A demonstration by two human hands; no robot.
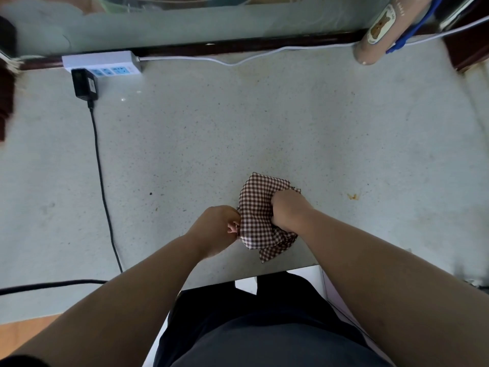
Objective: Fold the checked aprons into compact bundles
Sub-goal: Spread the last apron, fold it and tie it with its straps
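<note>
Both hands (left [215, 229], right [287, 207]) grip bunched checked apron [258, 207] on counter [238, 123].

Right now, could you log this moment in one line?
apron: bunched | left hand: pinches its edge | right hand: grips it

Apron [258, 205] in left hand [217, 229], right hand [289, 208]

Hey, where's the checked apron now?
In the head view, the checked apron is bunched near the table's front edge, right of centre, gripped between the left hand and right hand.
</note>
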